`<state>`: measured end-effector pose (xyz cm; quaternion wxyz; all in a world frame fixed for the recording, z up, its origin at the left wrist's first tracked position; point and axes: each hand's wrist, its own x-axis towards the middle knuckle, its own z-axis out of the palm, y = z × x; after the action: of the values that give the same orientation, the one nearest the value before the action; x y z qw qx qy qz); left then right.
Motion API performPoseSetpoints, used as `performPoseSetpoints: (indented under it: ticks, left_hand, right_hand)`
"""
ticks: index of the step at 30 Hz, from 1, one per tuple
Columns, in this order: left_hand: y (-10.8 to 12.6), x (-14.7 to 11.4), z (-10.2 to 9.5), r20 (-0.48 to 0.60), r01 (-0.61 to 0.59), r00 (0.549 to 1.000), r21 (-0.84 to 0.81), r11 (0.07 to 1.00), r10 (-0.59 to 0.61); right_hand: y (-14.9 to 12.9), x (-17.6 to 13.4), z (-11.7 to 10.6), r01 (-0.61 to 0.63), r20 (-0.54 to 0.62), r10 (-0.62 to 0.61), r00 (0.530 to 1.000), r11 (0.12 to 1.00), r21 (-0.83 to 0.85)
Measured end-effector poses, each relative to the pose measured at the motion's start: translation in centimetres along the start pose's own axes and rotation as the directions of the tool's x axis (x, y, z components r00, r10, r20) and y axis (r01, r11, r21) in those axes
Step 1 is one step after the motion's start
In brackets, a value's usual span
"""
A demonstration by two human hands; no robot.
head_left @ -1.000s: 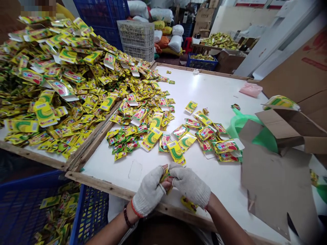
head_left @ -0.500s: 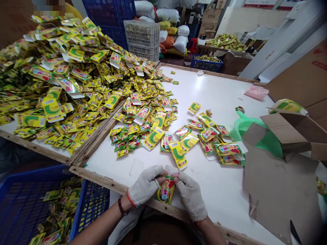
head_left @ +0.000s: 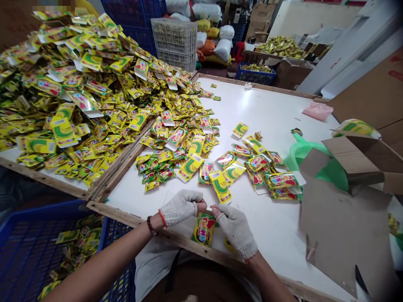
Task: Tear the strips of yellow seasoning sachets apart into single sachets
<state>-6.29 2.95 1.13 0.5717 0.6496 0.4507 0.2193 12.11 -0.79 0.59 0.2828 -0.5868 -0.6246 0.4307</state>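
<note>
A small yellow and green printed carton (head_left: 204,230) stands at the table's front edge, its front facing me. My left hand (head_left: 181,207), in a white knit glove with bare fingertips, is closed at the carton's top left; whether something thin is pinched there is too small to see. My right hand (head_left: 236,228), gloved the same way, has its fingers curled against the carton's upper right side. Under my right hand a bit of another yellow packet (head_left: 230,245) shows. Just beyond my hands lies a yellow carton (head_left: 220,186) among several similar ones.
A big heap of cartons and sachets (head_left: 103,84) covers the left table. Small sachets (head_left: 157,165) are piled nearer. A blue crate (head_left: 25,235) stands low on the left. On the right are a green bag (head_left: 299,151), flattened cardboard (head_left: 340,235) and an open box (head_left: 362,163).
The white flap at the carton's top, between my fingers before, no longer shows. My left hand has shifted slightly up from the carton's side, and more of its front is visible.
</note>
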Motion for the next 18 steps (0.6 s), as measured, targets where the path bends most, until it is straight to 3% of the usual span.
performPoseSetpoints:
  ticks: [4,7,10,14,16,18]
  left_hand:
    - [0.6,-0.1,-1.1,0.100,-0.010,0.995,0.071,0.997,0.003]
    - [0.6,-1.1,-1.3,0.155,-0.106,0.984,0.077,0.991,0.093]
    - [0.4,-2.0,0.0,0.155,-0.226,0.967,0.148,0.963,0.203]
    - [0.9,-2.6,1.9,-0.009,-0.195,0.979,0.218,0.956,0.202]
    - [1.5,-3.9,0.7,-0.111,-0.114,0.983,0.244,0.963,0.145]
    - [2.2,-6.7,-2.6,-0.232,-0.030,0.967,0.304,0.952,0.105]
  right_hand:
    - [-0.5,0.1,-0.6,-0.024,0.039,0.025,0.999,1.000,-0.016]
    - [0.4,-0.7,-0.7,0.143,0.091,-0.144,0.985,0.990,0.016]
    - [1.6,-1.6,-0.7,0.312,0.120,-0.308,0.944,0.950,-0.014]
    - [1.9,-1.5,-1.0,0.376,0.139,-0.365,0.921,0.924,-0.068]
    - [1.8,-0.7,-1.4,0.363,0.024,-0.363,0.931,0.922,-0.136]
    - [2.0,0.4,-1.7,0.277,-0.168,-0.328,0.930,0.923,-0.268]
